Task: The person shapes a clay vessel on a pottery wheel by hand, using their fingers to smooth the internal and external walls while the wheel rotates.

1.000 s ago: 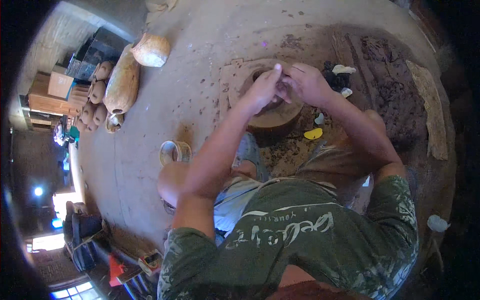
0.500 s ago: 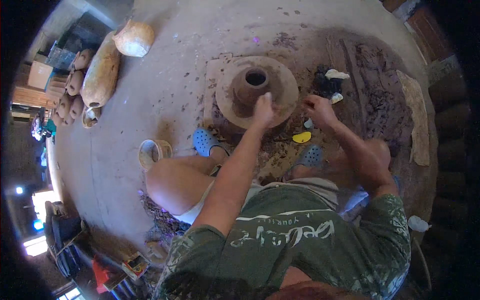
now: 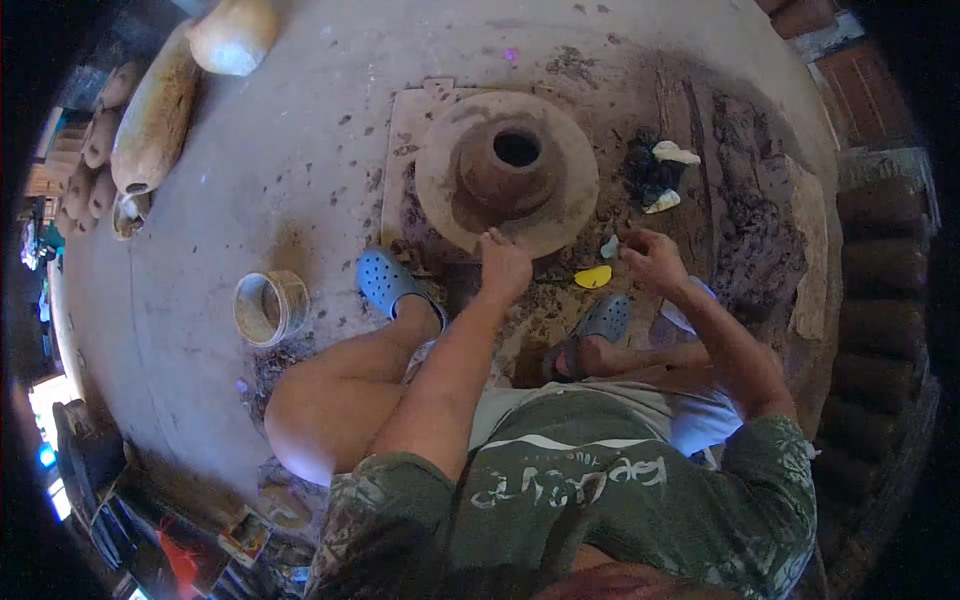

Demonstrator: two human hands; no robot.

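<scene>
A brown clay pot [image 3: 490, 185] with a round dark mouth stands upright on a round pottery wheel [image 3: 565, 225]. My left hand [image 3: 507, 268] is at the wheel's near edge, its curled fingers on the rim and apart from the pot. To the right of the wheel, my right hand [image 3: 655, 262] hovers with thumb and fingers bent together; whatever they may pinch is too small to make out. Just left of those fingertips lies a small pale blue piece [image 3: 609, 246]. A yellow crescent-shaped piece [image 3: 593, 277] rests on the floor between my hands.
A bucket [image 3: 270, 307] stands left of my blue clog [image 3: 385, 280]. Dark clay [image 3: 750, 220] covers the right floor beside a black bundle [image 3: 645, 170] with pale scraps. Long and round clay vessels [image 3: 160, 120] stand at upper left.
My left hand has moved from the pot's side back to the wheel's near rim. My right hand has come down and nearer to me. The whole view has shifted slightly.
</scene>
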